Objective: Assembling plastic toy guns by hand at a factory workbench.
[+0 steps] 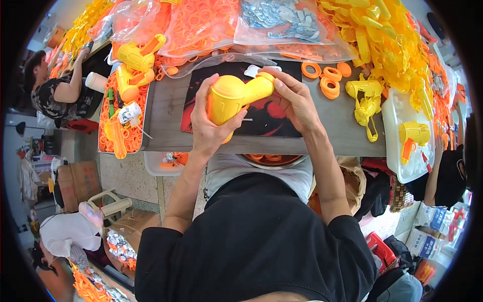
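Observation:
Above the table, a yellow plastic toy gun (226, 100) is held between both my hands. My left hand (207, 132) is wrapped round its wide, rounded end. The fingertips of my right hand (301, 108) pinch the narrow end, where a small orange part (266, 76) shows; how it is seated there is partly hidden. Beneath my hands lies a black mat with red patches (274, 126), with small whitish pieces (253, 71) at its far edge. Several orange rings (311, 70) and an orange disc (344, 69) lie right of the mat.
Left stands a tray of orange rings (136, 138) topped with yellow toy parts. Plastic bags of orange rings (201, 25) and blue pieces (276, 19) line the back. At right are yellow gun bodies (364, 89), a yellow heap (387, 35) and a white bin (397, 113). Other people sit nearby.

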Motion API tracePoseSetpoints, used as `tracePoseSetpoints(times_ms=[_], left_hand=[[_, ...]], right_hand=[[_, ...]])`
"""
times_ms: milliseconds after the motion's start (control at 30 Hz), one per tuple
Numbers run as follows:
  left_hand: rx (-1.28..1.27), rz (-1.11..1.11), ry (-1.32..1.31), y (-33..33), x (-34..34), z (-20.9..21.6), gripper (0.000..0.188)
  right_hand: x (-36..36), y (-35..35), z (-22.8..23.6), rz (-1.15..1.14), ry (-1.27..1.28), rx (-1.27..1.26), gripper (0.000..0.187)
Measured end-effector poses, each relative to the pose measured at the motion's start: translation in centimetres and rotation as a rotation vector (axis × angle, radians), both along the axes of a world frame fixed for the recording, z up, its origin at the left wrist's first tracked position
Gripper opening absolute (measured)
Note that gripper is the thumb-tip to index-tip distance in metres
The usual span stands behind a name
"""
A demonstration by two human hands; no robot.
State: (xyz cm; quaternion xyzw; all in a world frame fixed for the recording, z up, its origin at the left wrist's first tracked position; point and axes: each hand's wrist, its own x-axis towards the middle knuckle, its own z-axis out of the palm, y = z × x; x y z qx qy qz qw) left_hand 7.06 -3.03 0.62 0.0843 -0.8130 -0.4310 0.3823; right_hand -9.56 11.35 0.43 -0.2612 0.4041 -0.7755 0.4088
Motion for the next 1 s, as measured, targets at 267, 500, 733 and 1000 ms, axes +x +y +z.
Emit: tracePoseSetpoints(times_ms=[267, 500, 733, 1000], left_hand=[[0.655, -0.128, 0.009, 0.6, -0.4, 0.1, 0.078], [0.724, -0.293, -0.034, -0.4, 0.8, 0.1, 0.08], [0.488, -0.233, -0.064, 1.4, 0.1, -0.1, 0.081], [-0.068, -0.106, 0.013, 1.4, 0.5, 0.0, 0.077]], right_hand=[[0.5, 1.0, -2.5, -0.164, 0.04, -0.078, 0.023], [-1.1, 1.8, -0.4, 0.169, 0.23, -0.088, 0.027], [-0.5, -1.5, 1.4, 0.18, -0.285, 0.054, 0.038], [0.2, -1.9, 1.5, 0.108, -0.026, 0.31, 0.051]])
